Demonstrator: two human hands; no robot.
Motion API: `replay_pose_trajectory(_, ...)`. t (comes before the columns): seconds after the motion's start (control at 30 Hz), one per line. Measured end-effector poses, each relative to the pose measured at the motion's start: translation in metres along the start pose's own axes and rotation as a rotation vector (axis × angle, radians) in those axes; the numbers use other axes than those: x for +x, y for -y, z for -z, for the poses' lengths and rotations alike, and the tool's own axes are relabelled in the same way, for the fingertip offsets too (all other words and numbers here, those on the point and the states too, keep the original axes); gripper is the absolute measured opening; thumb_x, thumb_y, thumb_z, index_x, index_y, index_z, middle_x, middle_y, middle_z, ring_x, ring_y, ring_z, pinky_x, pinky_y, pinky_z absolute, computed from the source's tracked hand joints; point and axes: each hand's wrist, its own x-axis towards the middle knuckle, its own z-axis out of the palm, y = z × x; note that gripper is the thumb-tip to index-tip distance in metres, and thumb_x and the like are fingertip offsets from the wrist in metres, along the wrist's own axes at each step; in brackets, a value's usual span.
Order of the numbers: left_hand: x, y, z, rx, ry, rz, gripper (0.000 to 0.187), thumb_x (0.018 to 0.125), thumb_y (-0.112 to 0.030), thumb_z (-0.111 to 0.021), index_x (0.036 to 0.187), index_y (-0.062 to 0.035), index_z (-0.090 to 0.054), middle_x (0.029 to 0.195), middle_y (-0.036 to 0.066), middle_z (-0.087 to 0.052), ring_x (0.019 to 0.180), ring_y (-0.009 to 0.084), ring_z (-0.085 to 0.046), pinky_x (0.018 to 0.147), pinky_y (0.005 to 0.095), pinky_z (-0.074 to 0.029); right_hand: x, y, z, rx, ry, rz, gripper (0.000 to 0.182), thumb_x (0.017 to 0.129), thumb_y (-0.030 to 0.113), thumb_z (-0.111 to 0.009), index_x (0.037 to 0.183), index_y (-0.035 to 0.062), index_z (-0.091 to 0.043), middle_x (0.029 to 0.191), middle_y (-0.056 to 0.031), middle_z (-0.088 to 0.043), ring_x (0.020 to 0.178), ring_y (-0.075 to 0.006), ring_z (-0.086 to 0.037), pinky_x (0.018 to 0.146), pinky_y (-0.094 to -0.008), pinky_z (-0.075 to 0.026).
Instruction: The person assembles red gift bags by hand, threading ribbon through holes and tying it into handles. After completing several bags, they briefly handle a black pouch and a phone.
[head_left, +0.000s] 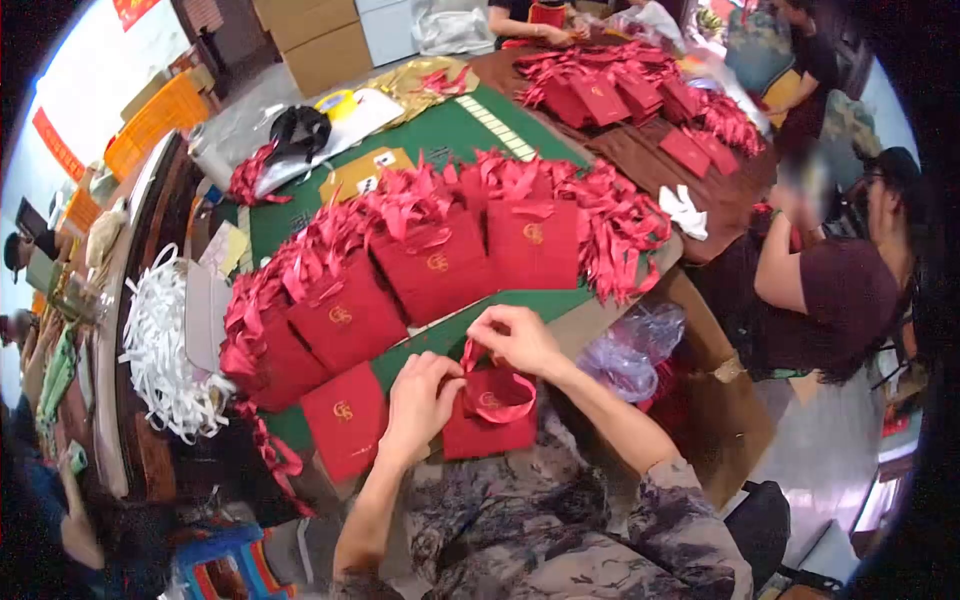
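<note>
A small red paper gift bag (492, 438) with a gold emblem is in front of me at the table's near edge. Its red ribbon handle (503, 411) loops over the front. My right hand (517, 342) is closed in a pinch on ribbon above the bag's upper left corner. Just below, my left hand (422, 402) has thumb and forefinger closed on the ribbon by that same corner; the exact hold is partly hidden. Left of my left hand lies another flat red bag (345, 420). Beyond both hands stand several red bags (437, 265) topped with bunched ribbon.
White ribbon strips (165, 350) are heaped at the left. Clear plastic wrapping (635, 350) is at the right, near a cardboard box (725, 410). More red bags (595, 95) cover the far brown table, where other people work. A seated person (840, 290) is at the right.
</note>
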Motion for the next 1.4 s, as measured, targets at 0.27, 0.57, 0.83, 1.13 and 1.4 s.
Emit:
replay_pose_trajectory(0.27,0.004,0.012,-0.008,-0.078,0.001,0.133,0.012,0.081,-0.012,-0.075,0.089,-0.0047,-0.068,0.084,0.010,-0.068,0.084,0.0301,-0.062,0.077,0.0406,-0.049,-0.010,-0.010,0.027,-0.314,-0.057,0.095,0.023,0.089,0.025,-0.073,0.092,0.0022,-0.072,0.074,-0.0088,-0.068,0.066,-0.0179,-0.068,0.059,-0.0331,-0.051)
replay_pose_trajectory(0.57,0.025,0.024,-0.039,0.036,-0.013,0.246,0.023,0.084,-0.022,-0.075,0.098,-0.0045,-0.073,0.074,0.009,-0.072,0.077,0.0274,-0.064,0.072,0.0384,-0.050,-0.019,-0.016,0.008,-0.618,0.037,0.096,0.025,0.081,0.027,-0.076,0.083,0.0024,-0.069,0.080,-0.0133,-0.070,0.071,-0.0284,-0.069,0.065,-0.0400,-0.053)
replay_pose_trajectory(0.83,0.026,0.028,-0.047,-0.101,-0.075,0.278,0.017,0.081,-0.015,-0.077,0.091,-0.0031,-0.073,0.071,0.011,-0.071,0.070,0.0230,-0.069,0.069,0.0362,-0.055,-0.022,-0.019,0.015,-0.035,0.023,-0.069,0.018,0.088,0.016,-0.070,0.093,0.0002,-0.062,0.079,-0.0067,-0.067,0.071,-0.0138,-0.065,0.064,-0.0308,-0.051)
replay_pose_trajectory(1.13,0.032,0.011,-0.041,-0.270,-0.054,0.377,0.017,0.084,-0.011,-0.076,0.093,0.0020,-0.072,0.085,0.012,-0.074,0.077,0.0165,-0.070,0.072,0.0299,-0.055,-0.020,-0.022,0.012,0.051,0.043,-0.044,0.019,0.091,0.015,-0.069,0.104,0.0015,-0.067,0.085,-0.0034,-0.069,0.074,-0.0095,-0.064,0.068,-0.0279,-0.052)
replay_pose_trajectory(1.4,0.031,0.017,-0.046,-0.656,-0.005,0.438,0.017,0.087,-0.010,-0.074,0.096,0.0036,-0.073,0.084,0.008,-0.075,0.079,0.0114,-0.071,0.070,0.0255,-0.055,-0.022,-0.024,0.011,0.140,0.038,-0.023,0.018,0.093,0.017,-0.068,0.103,0.0026,-0.070,0.083,-0.0014,-0.070,0.074,-0.0082,-0.063,0.069,-0.0273,-0.051)
